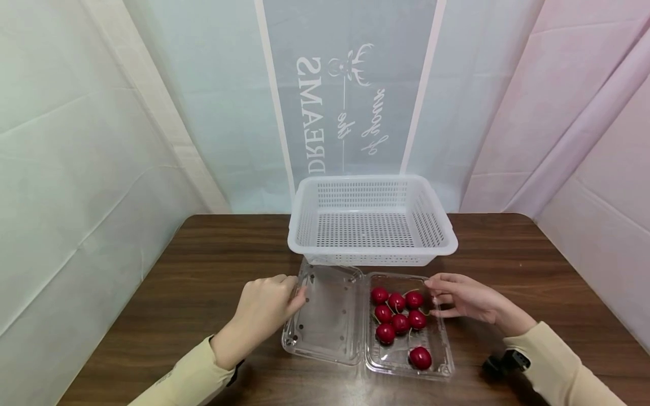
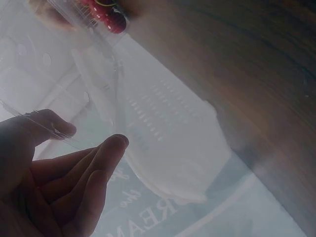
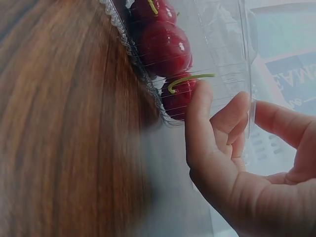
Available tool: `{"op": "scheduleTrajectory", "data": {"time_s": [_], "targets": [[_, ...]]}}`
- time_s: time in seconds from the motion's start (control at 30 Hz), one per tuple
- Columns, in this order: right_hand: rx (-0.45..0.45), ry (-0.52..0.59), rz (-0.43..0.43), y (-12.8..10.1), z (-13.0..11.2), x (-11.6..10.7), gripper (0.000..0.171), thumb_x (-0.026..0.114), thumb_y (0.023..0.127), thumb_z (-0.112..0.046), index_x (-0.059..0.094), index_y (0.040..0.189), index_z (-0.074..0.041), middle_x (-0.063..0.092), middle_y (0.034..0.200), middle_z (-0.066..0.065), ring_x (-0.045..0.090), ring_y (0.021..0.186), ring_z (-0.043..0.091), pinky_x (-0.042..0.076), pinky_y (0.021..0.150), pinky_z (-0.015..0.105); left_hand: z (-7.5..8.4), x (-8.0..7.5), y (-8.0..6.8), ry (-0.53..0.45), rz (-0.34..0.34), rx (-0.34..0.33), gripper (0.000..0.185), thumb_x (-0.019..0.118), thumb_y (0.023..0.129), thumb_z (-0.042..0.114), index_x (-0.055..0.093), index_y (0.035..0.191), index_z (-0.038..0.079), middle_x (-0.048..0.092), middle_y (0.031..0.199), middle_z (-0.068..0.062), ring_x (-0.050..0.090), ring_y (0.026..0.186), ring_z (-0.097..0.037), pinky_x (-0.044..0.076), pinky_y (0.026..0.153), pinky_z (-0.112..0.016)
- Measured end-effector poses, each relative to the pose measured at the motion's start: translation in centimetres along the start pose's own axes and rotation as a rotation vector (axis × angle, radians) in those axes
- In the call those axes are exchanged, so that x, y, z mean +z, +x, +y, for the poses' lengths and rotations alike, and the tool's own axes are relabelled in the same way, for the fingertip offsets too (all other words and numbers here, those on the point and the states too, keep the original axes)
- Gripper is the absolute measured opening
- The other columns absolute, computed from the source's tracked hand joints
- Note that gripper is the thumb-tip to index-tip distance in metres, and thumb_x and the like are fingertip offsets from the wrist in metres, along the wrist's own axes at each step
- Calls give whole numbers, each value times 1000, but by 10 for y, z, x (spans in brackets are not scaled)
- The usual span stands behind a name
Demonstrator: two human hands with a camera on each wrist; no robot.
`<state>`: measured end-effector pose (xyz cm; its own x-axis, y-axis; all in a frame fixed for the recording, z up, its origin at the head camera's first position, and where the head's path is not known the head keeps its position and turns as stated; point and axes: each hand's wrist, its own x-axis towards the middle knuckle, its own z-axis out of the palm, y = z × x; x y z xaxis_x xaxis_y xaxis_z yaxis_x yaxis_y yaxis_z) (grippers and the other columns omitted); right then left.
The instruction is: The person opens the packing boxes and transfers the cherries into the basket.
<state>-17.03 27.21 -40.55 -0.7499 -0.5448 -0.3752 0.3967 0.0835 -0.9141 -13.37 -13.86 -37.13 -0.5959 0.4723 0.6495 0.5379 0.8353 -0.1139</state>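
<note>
**A:** What is on the table [image 1: 152, 282]?

**B:** A clear plastic clamshell box [image 1: 406, 361] lies open flat on the dark wood. Its lid [image 1: 325, 316] is folded out to the person's left, and the tray half on the right holds red cherries [image 1: 398, 316], most of them bunched toward the far end and one alone near the front corner.

**A:** Where are the hands?

**B:** The left hand [image 1: 264, 310] is at the outer edge of the lid. In the left wrist view the thumb [image 2: 49, 123] and the fingers [image 2: 106, 155] are curled round the thin plastic rim, so it pinches the lid. The right hand [image 1: 464, 299] is at the far right side of the tray half; the right wrist view shows its thumb [image 3: 200, 123] pressed against the clear wall, just beside a cherry with a green stem, and the fingers on the other side of the wall. It grips the box wall.

**A:** Anything else close by?

**B:** A white perforated plastic basket [image 1: 373, 256] stands just behind the clamshell, touching or nearly touching its far edge; I cannot tell which.

**A:** Any writing?

**B:** Yes, on the pale backdrop panel [image 1: 350, 113] behind the table. White lettering, mirrored and turned sideways, reads "DREAMS" in capitals, with script words "of your" and "the" beside a small deer-head emblem.
</note>
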Motion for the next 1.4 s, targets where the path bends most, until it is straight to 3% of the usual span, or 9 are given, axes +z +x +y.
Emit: {"op": "scheduleTrajectory", "data": {"time_s": [0.2, 0.47, 0.7, 1.0, 1.23, 1.4], "targets": [[-48, 40, -54, 2, 1, 4, 12, 45, 100, -13, 49, 110, -7, 55, 95, -1, 60, 87, 8, 50, 93, 42, -4, -1, -5, 14, 5, -21, 37, 68, 75, 24, 40, 52, 18, 31, 47, 8, 20, 39, -5, 15, 35, -20], [-82, 61, -81, 3, 0, 7, 19, 45, 99, -8, 47, 117, -4, 56, 100, -2, 60, 92, 9, 49, 94, 41, -9, 2, -10, 42, -42, -45, 41, 71, 74, 23, 37, 51, 18, 32, 45, 8, 19, 39, -5, 15, 35, -20], [-93, 53, -55, 8, 2, 6, 28, 46, 98, -7, 44, 124, 3, 58, 103, -2, 62, 100, 13, 48, 96, 42, -12, 12, -12, 50, -65, -68, 42, 72, 73, 22, 39, 50, 16, 39, 44, 3, 34, 33, -15, 23, 32, -27], [-99, 67, -25, 12, -1, 5, 28, 49, 97, -9, 47, 123, 1, 59, 103, -3, 63, 99, 12, 49, 95, 40, -13, 19, -11, 34, -172, -137, 43, 70, 77, 25, 38, 49, 16, 42, 44, 2, 42, 34, -20, 27, 31, -31], [-105, 83, -1, 15, -1, 4, 29, 49, 98, -9, 45, 124, 2, 59, 103, -3, 63, 98, 11, 49, 95, 40, -15, 27, -9, 24, -249, -161, 46, 68, 78, 25, 36, 47, 17, 41, 42, 0, 40, 34, -18, 26, 31, -31], [-98, 82, 24, 17, -1, 3, 35, 49, 97, -9, 39, 128, 6, 59, 105, -2, 63, 99, 11, 49, 95, 40, -15, 32, -7, 12, -285, -149, 48, 67, 78, 20, 31, 46, 19, 32, 41, 4, 31, 36, -11, 21, 32, -28]]}}
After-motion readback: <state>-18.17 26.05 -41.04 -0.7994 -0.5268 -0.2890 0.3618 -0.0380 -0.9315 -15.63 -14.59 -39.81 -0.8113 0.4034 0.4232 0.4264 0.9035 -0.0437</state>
